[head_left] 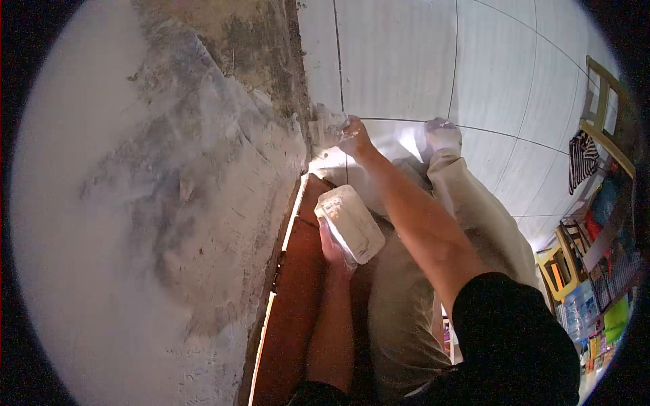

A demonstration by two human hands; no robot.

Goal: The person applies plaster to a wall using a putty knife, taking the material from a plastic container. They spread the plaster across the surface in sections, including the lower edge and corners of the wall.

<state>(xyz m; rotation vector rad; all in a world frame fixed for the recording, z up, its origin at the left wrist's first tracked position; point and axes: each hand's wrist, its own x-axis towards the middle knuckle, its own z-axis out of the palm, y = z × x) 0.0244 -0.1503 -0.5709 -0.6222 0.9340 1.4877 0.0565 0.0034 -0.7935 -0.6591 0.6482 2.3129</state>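
My left hand (331,245) is wrapped around the side of a rectangular plastic tub (352,223), which has pale plaster across its top and smeared on its edges. Further up, my right hand (355,140) is closed on a scraper (328,126), whose light blade lies against the wall's edge. The wall (223,223) at left carries whitish, uneven plaster with grey patches, and a bare brownish strip (261,54) shows near the top. The scraper's handle is mostly hidden in my fingers.
Large pale floor tiles (399,61) spread beyond the wall's edge. A reddish-brown panel (288,304) runs beside the wall near my left arm. My foot (443,135) rests on the tiles. At right are a wooden chair frame (609,122), a striped cloth (582,159) and a yellow stool (558,271).
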